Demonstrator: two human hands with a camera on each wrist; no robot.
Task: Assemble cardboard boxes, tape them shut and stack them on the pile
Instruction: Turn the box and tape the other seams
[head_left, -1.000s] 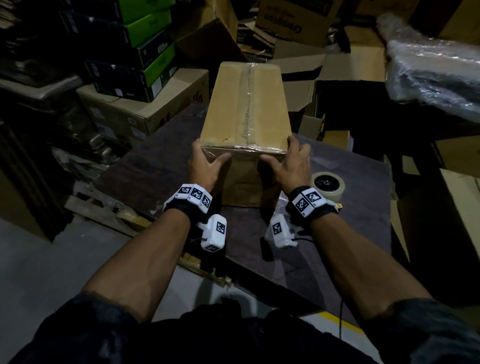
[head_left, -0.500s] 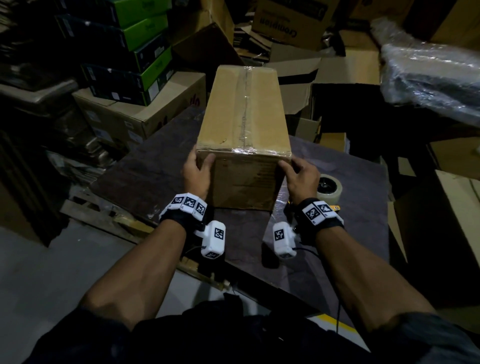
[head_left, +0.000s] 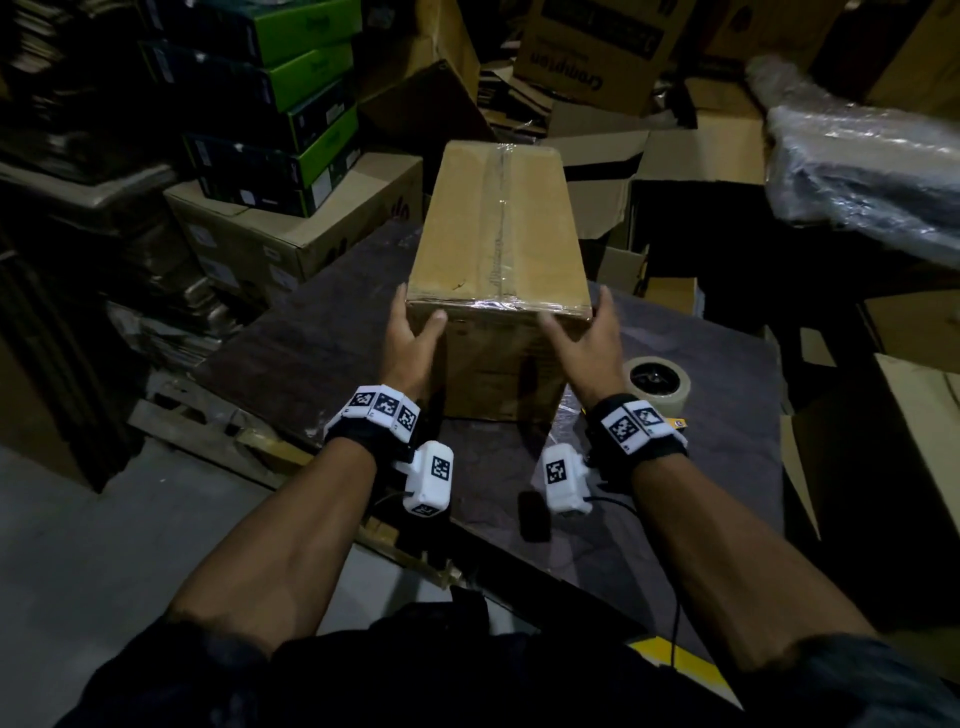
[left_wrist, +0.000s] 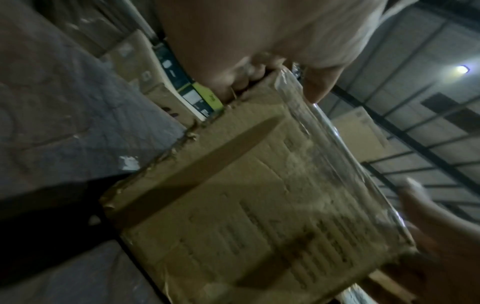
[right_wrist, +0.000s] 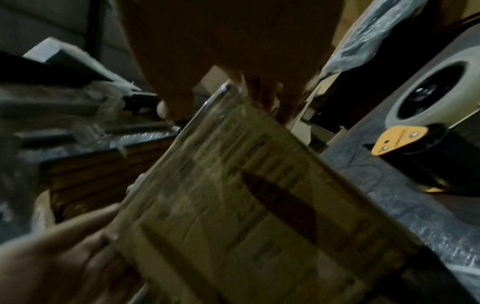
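Dark board table (head_left: 322, 343) bearing taped box (head_left: 498, 234), tape roll (head_left: 658, 383)

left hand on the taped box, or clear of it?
Touching. In the left wrist view the left hand grips the upper corner of the cardboard box, fingers down one side, thumb over the taped edge.

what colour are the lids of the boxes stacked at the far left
Bright green lids on dark boxes; the head view shows them best.
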